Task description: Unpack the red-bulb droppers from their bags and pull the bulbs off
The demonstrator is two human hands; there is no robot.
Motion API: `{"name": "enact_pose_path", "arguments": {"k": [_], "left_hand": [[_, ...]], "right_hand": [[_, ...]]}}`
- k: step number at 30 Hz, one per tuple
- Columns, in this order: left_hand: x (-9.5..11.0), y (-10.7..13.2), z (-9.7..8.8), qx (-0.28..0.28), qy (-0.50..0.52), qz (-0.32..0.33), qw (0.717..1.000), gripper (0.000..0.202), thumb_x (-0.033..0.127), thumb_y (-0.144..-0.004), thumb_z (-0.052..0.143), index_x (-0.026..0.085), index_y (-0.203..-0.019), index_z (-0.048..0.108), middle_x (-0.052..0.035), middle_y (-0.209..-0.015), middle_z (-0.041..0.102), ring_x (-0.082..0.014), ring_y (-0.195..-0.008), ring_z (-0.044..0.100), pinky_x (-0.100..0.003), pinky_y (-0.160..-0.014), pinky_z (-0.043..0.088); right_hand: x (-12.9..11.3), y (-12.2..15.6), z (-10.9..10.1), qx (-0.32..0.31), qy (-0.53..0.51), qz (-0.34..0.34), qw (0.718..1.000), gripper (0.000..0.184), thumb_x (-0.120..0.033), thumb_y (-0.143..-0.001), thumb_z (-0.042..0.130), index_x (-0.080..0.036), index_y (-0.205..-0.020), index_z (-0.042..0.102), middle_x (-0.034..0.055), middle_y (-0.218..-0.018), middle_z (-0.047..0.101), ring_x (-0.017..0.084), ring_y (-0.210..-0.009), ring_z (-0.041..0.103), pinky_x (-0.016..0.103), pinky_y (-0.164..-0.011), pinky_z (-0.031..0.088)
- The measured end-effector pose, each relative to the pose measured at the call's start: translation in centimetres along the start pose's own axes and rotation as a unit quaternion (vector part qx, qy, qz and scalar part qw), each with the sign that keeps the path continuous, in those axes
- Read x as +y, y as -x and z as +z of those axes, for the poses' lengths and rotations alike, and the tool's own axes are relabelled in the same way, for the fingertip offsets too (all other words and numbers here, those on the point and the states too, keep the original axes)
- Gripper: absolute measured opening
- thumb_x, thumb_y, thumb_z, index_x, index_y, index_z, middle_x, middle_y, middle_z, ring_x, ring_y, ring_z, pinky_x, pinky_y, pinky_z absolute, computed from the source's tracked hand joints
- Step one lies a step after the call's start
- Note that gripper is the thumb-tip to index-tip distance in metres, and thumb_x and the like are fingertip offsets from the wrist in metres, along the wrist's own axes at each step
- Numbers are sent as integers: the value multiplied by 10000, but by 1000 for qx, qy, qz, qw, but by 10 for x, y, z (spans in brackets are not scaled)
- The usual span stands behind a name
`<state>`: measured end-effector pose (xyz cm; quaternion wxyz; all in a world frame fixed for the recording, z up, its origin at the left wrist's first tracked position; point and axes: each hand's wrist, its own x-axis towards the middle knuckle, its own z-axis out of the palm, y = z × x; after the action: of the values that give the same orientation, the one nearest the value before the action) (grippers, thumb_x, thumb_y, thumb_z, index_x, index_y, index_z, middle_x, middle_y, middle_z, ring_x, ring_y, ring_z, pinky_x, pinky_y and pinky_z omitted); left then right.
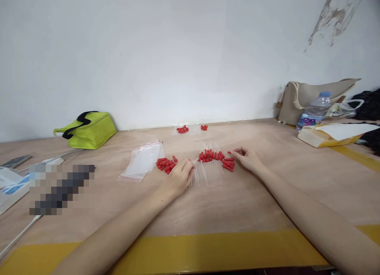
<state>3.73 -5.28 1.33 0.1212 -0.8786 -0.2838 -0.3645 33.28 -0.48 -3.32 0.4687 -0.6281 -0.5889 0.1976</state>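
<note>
My left hand (180,176) is closed, its fingertips at the left side of a row of thin clear tubes (209,176). A speck of red shows between its fingers, seemingly a red rubber bulb mostly hidden by them. Between thumb and finger of my right hand (246,158) a small red rubber bulb (229,152) is pinched, just right of the row. Several red bulbs (210,155) sit across the tubes, and a few loose bulbs (228,164) lie at their right. Beside my left hand is another pile of red bulbs (165,164).
Clear zip bags (142,160) lie left of the pile. Farther back, red bulbs (182,129) rest on clear plastic by the wall. A lime-green bag (92,130) and power strip (14,193) stand left; a water bottle (314,110), beige bag (311,94) and envelope (332,136) are right.
</note>
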Motion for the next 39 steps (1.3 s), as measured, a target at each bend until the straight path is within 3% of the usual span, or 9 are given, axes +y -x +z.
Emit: {"name": "enact_pose_path", "arguments": {"k": [7, 12, 16, 27, 30, 32, 35, 36, 39], "left_hand": [[18, -6, 12, -49, 12, 35, 998, 133, 93, -826, 368, 167, -857, 474, -38, -778, 557, -144, -726, 541, -250, -659, 459], [21, 0, 9, -89, 36, 19, 995, 133, 258, -840, 474, 168, -934, 501, -50, -835, 582, -164, -778, 550, -271, -694, 461], [19, 2, 8, -98, 47, 14, 994, 263, 397, -819, 509, 172, -955, 518, -58, -848, 591, -177, -787, 553, -293, -695, 462], [17, 4, 10, -96, 75, -1, 993, 347, 445, -776, 554, 165, -979, 543, -72, -884, 597, -190, -825, 549, -315, -723, 469], [2, -3, 4, -73, 44, -20, 996, 196, 270, -852, 460, 167, -981, 566, -73, -914, 611, -187, -858, 554, -328, -769, 457], [-19, -12, -1, -79, 0, -40, 996, 228, 144, -851, 396, 171, -965, 593, -72, -909, 621, -189, -871, 556, -336, -771, 453], [-56, -27, -5, -172, -69, -42, 982, 227, 120, -806, 438, 183, -876, 645, -84, -884, 624, -218, -859, 559, -382, -766, 441], [-67, -32, -5, -215, -65, -32, 974, 223, 119, -789, 460, 192, -871, 653, -87, -882, 625, -220, -847, 564, -379, -750, 442], [-87, -41, 1, -274, -40, -13, 961, 197, 140, -725, 554, 237, -858, 662, -54, -861, 635, -207, -816, 582, -339, -714, 451]], "right_hand": [[1, -1, -2, -25, 54, 1, 998, 249, -443, -687, 584, -216, -756, 660, 22, -683, 668, 172, -653, 592, 292, -624, 458], [-1, -1, -6, -38, 106, 29, 993, 264, -465, -692, 565, -236, -757, 678, 13, -712, 678, 185, -702, 597, 335, -715, 431], [-8, 2, -9, -53, 137, 45, 988, 291, -502, -714, 527, -265, -771, 685, 4, -774, 687, 204, -764, 601, 377, -777, 401], [-13, 4, -13, -80, 167, 54, 981, 438, -599, -768, 410, -277, -787, 706, 18, -791, 696, 237, -832, 611, 376, -802, 401], [-12, 5, -13, -69, 179, 60, 980, 476, -628, -773, 373, -284, -822, 698, 25, -822, 694, 266, -881, 603, 443, -867, 353], [-13, 5, -14, -66, 189, 64, 978, 494, -641, -778, 346, -294, -817, 695, 26, -832, 692, 280, -899, 598, 486, -898, 312], [-14, 7, -14, -63, 200, 66, 976, 505, -639, -789, 324, -297, -831, 692, 38, -860, 689, 293, -927, 587, 504, -908, 291], [-15, 7, -14, -61, 203, 67, 975, 506, -638, -790, 322, -296, -846, 691, 45, -873, 688, 300, -938, 581, 509, -908, 286], [-15, 8, -15, -59, 209, 69, 974, 508, -635, -792, 320, -294, -879, 687, 62, -900, 684, 313, -956, 571, 519, -904, 283]]}}
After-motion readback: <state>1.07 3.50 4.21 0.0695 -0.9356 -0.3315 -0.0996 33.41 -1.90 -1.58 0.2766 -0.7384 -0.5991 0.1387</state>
